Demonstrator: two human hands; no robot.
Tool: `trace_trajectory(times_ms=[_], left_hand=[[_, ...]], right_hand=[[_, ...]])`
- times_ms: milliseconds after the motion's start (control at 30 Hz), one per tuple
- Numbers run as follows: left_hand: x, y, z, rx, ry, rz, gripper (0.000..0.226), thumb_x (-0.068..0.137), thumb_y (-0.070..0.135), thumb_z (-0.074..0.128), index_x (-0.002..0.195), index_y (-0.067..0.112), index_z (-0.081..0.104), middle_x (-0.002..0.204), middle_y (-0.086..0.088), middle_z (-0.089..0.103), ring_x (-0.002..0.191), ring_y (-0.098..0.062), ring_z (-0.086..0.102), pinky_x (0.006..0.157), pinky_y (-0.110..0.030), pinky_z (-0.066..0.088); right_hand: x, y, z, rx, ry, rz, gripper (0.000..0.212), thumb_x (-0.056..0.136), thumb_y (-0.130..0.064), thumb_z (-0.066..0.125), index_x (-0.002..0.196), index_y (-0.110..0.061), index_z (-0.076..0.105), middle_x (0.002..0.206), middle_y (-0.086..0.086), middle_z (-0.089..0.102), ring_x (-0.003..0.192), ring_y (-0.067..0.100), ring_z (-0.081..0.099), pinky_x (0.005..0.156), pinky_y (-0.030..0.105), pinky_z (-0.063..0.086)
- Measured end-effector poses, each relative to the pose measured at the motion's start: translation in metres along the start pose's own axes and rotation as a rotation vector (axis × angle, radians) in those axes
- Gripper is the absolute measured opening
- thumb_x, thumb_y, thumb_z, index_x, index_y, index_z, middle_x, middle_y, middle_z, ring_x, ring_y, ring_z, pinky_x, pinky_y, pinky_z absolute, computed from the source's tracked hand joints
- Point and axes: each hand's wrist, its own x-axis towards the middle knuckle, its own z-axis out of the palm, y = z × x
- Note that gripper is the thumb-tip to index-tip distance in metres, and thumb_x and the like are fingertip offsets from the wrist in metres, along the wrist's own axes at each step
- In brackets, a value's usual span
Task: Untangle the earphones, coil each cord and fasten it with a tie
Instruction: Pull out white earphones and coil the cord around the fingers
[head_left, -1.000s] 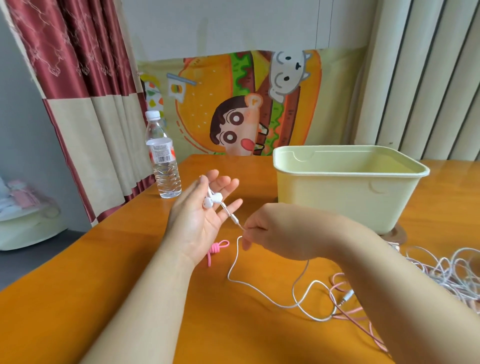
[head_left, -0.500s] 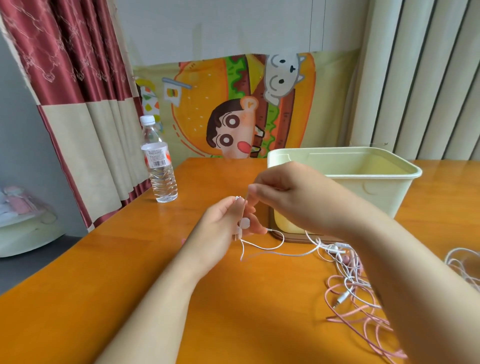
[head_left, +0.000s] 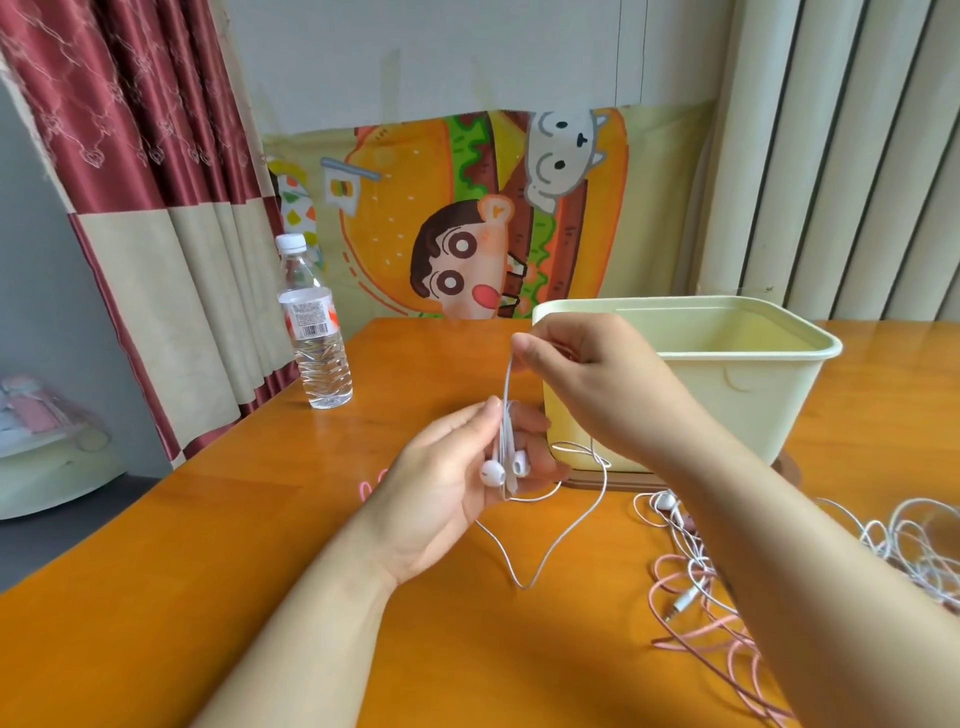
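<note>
My left hand (head_left: 447, 483) holds the two white earbuds (head_left: 503, 468) of a white earphone against its palm, thumb pressing the cords. Above it, my right hand (head_left: 576, 374) pinches the white cord (head_left: 506, 379) and holds it taut upward. The remaining cord hangs down in a loose loop (head_left: 550, 551) to the table. A tangle of pink cord (head_left: 717, 618) and white cords (head_left: 914, 540) lies at the right, partly hidden by my right forearm. A pink tie (head_left: 371, 486) peeks out behind my left hand.
A pale yellow tub (head_left: 727, 395) stands on a brown lid right behind my hands. A water bottle (head_left: 314, 332) stands at the table's far left edge, by the red curtain. The orange wooden table (head_left: 208, 571) drops off to the left.
My left hand turned and closed its thumb over the earbuds. My right hand rose from the table to above my left hand, drawing the cord up and dragging the loop nearer.
</note>
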Motion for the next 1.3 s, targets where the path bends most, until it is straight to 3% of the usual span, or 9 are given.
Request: trace_trajectory(times_ms=[200, 433, 600, 733, 800, 867, 1100, 1233, 1300], left_hand=[[-0.001, 0.016, -0.008, -0.48, 0.005, 0.062, 0.037, 0.087, 0.027, 0.043, 0.082, 0.01, 0.075, 0.073, -0.003, 0.067, 0.072, -0.018, 0.071, 0.072, -0.039, 0.059], [0.009, 0.016, -0.029, -0.426, 0.258, 0.212, 0.026, 0.099, 0.023, 0.037, 0.104, 0.014, 0.061, 0.093, 0.0, 0.073, 0.094, -0.016, 0.07, 0.092, -0.043, 0.052], [0.01, 0.005, -0.029, 0.066, 0.263, 0.173, 0.024, 0.1, 0.016, 0.037, 0.102, 0.012, 0.061, 0.085, 0.001, 0.073, 0.085, -0.013, 0.069, 0.08, -0.025, 0.053], [0.006, 0.0, -0.022, 0.237, 0.108, 0.06, 0.037, 0.097, 0.027, 0.038, 0.11, 0.001, 0.061, 0.081, -0.005, 0.067, 0.086, -0.019, 0.065, 0.097, -0.04, 0.046], [0.004, -0.001, -0.021, 0.188, 0.045, 0.0, 0.041, 0.091, 0.036, 0.04, 0.101, 0.003, 0.063, 0.063, -0.002, 0.055, 0.082, -0.024, 0.056, 0.098, -0.042, 0.043], [0.002, 0.0, -0.02, 0.121, -0.02, -0.03, 0.038, 0.087, 0.037, 0.043, 0.091, 0.009, 0.068, 0.066, -0.006, 0.053, 0.078, -0.025, 0.048, 0.091, -0.039, 0.045], [-0.003, 0.01, -0.026, -0.193, -0.236, -0.031, 0.022, 0.091, 0.026, 0.054, 0.08, 0.011, 0.066, 0.063, -0.002, 0.054, 0.063, -0.015, 0.058, 0.084, -0.04, 0.054], [0.0, 0.016, -0.035, -0.442, -0.274, -0.021, 0.025, 0.1, 0.024, 0.045, 0.096, 0.007, 0.062, 0.076, -0.004, 0.059, 0.076, -0.016, 0.059, 0.094, -0.037, 0.047], [0.001, 0.017, -0.043, -0.468, -0.134, 0.009, 0.032, 0.103, 0.023, 0.034, 0.101, 0.003, 0.059, 0.082, -0.008, 0.06, 0.082, -0.02, 0.058, 0.098, -0.038, 0.041]], right_hand=[[-0.004, 0.017, 0.019, -0.012, -0.18, 0.039, 0.039, 0.096, -0.028, 0.051, 0.057, -0.022, 0.048, 0.051, -0.008, 0.04, 0.044, 0.005, 0.036, 0.046, 0.018, 0.031], [-0.016, 0.004, 0.03, -0.227, -0.677, -0.026, 0.028, 0.097, -0.031, 0.051, 0.093, -0.011, 0.071, 0.061, -0.004, 0.048, 0.052, 0.006, 0.042, 0.054, 0.023, 0.036], [-0.015, -0.016, 0.008, -0.139, -0.615, -0.14, 0.035, 0.094, -0.028, 0.057, 0.072, -0.002, 0.061, 0.057, 0.004, 0.048, 0.049, 0.008, 0.035, 0.048, 0.022, 0.03], [-0.011, -0.022, -0.012, 0.159, -0.377, -0.081, 0.029, 0.095, -0.029, 0.054, 0.07, -0.017, 0.065, 0.051, -0.004, 0.055, 0.052, 0.005, 0.051, 0.055, 0.025, 0.044], [-0.008, -0.016, -0.013, 0.235, -0.268, -0.041, 0.031, 0.096, -0.031, 0.05, 0.075, -0.016, 0.068, 0.049, -0.008, 0.051, 0.051, 0.01, 0.053, 0.062, 0.032, 0.049], [-0.006, -0.009, -0.008, 0.34, -0.21, 0.038, 0.032, 0.098, -0.03, 0.048, 0.077, -0.013, 0.066, 0.052, -0.006, 0.048, 0.047, 0.012, 0.05, 0.062, 0.04, 0.051], [-0.004, 0.009, 0.008, 0.894, -0.329, 0.381, 0.029, 0.099, -0.023, 0.043, 0.081, -0.008, 0.059, 0.064, 0.004, 0.047, 0.037, 0.008, 0.039, 0.051, 0.022, 0.049], [-0.009, 0.012, 0.016, 0.807, -0.501, 0.41, 0.033, 0.1, -0.023, 0.042, 0.075, -0.016, 0.063, 0.064, 0.002, 0.046, 0.036, 0.003, 0.037, 0.048, 0.018, 0.047], [-0.011, 0.015, 0.02, 0.659, -0.557, 0.369, 0.039, 0.099, -0.024, 0.045, 0.066, -0.022, 0.066, 0.063, 0.001, 0.046, 0.046, 0.005, 0.042, 0.056, 0.019, 0.049]])
